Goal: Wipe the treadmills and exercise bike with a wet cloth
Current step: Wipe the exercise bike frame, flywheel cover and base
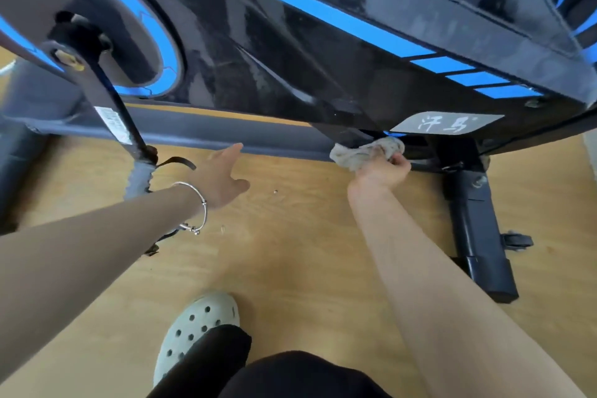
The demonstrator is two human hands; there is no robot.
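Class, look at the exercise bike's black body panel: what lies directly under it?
Under the exercise bike, the right hand grips a cloth against the grey frame bar; the contact spot is hidden.

A workout room, home or gym cannot be told: a black-and-blue exercise bike (290, 52) with crank arm (109, 97) and strapped pedal (142, 174) stands on a light wood-look floor (290, 252).
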